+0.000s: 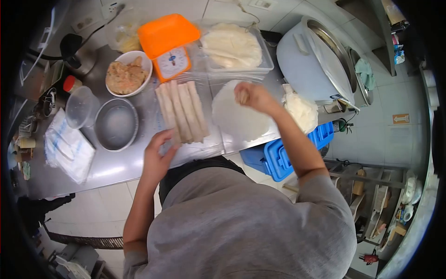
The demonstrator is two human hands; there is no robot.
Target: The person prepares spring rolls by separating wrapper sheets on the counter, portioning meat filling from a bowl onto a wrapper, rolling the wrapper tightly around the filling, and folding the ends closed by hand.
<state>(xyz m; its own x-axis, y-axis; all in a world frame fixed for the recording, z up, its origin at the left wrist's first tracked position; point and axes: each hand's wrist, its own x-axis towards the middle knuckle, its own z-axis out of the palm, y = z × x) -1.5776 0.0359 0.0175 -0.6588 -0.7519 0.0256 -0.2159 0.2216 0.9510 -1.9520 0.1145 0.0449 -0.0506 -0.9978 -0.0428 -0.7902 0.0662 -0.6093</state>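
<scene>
Several long pale rolls [183, 111] lie side by side on plastic on the steel table. My left hand [160, 151] is at their near end, thumb and fingers apart, with nothing seen in it. To the right, a round white wrapper sheet [239, 116] lies flat. Above its upper part is my right hand [251, 96], fingers curled together; what they hold, if anything, is too small to make out. A white bowl of orange-pink filling [126, 76] stands left of the orange scale [173, 63]. More wrapper sheets [232, 46] fill a clear tray behind.
A metal bowl [116, 124], a clear plastic tub [81, 107] and white plastic bags [69, 146] are on the left. A large pot [316, 60] and a crumpled white heap [299, 109] stand right. Blue bins [281, 160] are below the table's right edge.
</scene>
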